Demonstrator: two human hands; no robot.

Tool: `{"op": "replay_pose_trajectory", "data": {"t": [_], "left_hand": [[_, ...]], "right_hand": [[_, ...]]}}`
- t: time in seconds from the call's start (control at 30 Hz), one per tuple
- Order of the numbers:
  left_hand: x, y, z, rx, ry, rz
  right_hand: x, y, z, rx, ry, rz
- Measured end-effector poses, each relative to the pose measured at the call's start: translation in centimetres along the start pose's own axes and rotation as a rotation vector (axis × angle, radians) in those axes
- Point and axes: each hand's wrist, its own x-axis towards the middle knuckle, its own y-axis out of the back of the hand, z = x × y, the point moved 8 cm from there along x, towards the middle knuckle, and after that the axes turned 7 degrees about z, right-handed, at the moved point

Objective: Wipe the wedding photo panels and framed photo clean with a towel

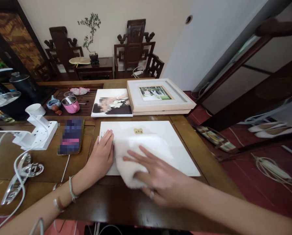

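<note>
A flat white panel [182,156] with a small gold emblem [138,131] near its far edge lies on the wooden table. My left hand [102,153] rests on the panel's left edge, fingers stretched out and holding nothing. Under my right hand [158,176] is a fluffy white cloth [131,164], pressed onto the panel's middle. The fingers of that hand are spread over the cloth, with the thumb at its near side. The cloth's near corner hangs over the panel's front edge.
Behind the panel lie a photo print [113,102] and a framed photo [158,98]. At left are a phone [71,137], a power strip [41,135] with loose white cables, a clear shiny object [23,176] and a pink cup [71,105]. The table's right edge [209,153] is near.
</note>
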Motion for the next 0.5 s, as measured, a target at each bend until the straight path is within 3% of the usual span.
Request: {"op": "replay_pose_trajectory", "data": {"t": [0.13, 0.2, 0.33, 0.43, 0.5], "left_hand": [[0.4, 1.4, -0.2, -0.169, 0.085, 0.118], [0.7, 2.3, -0.4, -0.263, 0.149, 0.175], [0.9, 4.1, -0.7, -0.432, 0.236, 0.321], [0.8, 4.4, -0.6, -0.467, 0.237, 0.368], [0.8, 4.2, -0.2, -0.435, 0.196, 0.346]], "right_hand": [[4.1, 0.4, 4.4, -0.102, -0.175, -0.025], [5.9, 0.1, 4.9, -0.134, -0.216, -0.048], [6.6, -1.4, 1.6, -0.06, -0.021, -0.122], [4.4, -1.2, -1.3, 0.078, 0.149, -0.091], [2.6, -0.6, -1.9, 0.146, 0.173, -0.086]]}}
